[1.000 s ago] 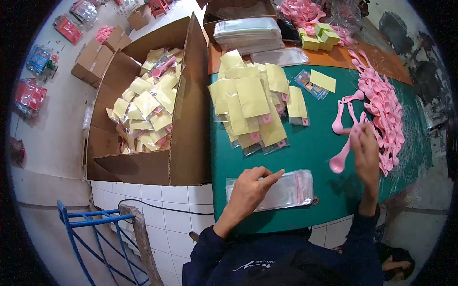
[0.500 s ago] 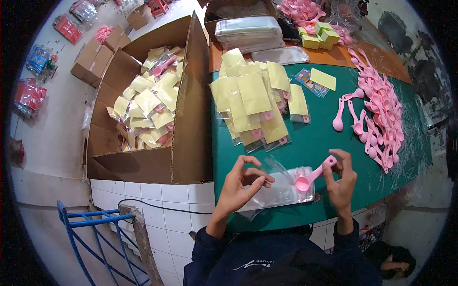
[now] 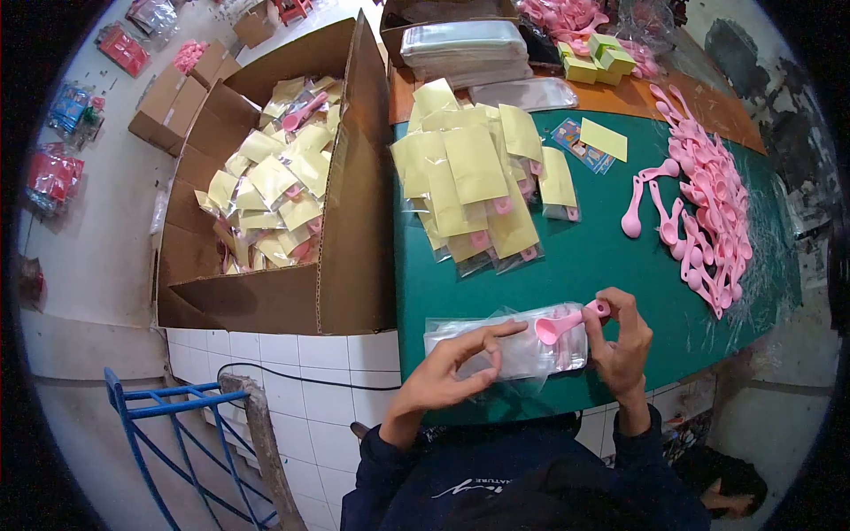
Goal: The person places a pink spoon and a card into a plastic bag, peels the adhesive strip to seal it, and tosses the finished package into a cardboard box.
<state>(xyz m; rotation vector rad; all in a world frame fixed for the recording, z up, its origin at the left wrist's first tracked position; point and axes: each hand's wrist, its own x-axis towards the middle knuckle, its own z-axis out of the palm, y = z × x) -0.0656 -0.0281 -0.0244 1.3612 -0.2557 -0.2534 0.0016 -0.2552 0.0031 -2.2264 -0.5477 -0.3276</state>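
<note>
My right hand [image 3: 622,347] grips the handle end of a pink measuring spoon [image 3: 551,329] between thumb and fingers. The spoon's bowl points left, over the stack of clear plastic bags [image 3: 567,356] at the table's near edge. My left hand [image 3: 456,370] is over the left part of this stack, index finger stretched out and thumb apart from it. Its other fingers curl near the thumb, and clear film lies around and under them. Whether that hand touches a single bag is hard to make out.
Packed bags with yellow cards [image 3: 474,173] are heaped on the green table [image 3: 593,261]. Loose pink spoons [image 3: 708,199] lie at right. A cardboard box [image 3: 359,221] of packed bags stands left. Yellow card [image 3: 605,140], more clear bags [image 3: 465,49] and small yellow-green blocks [image 3: 611,58] lie farther back.
My right hand has moved slightly left and down with the spoon. The left hand has lowered onto the bags, its index finger now stretched toward the spoon; the raised film has flattened.
</note>
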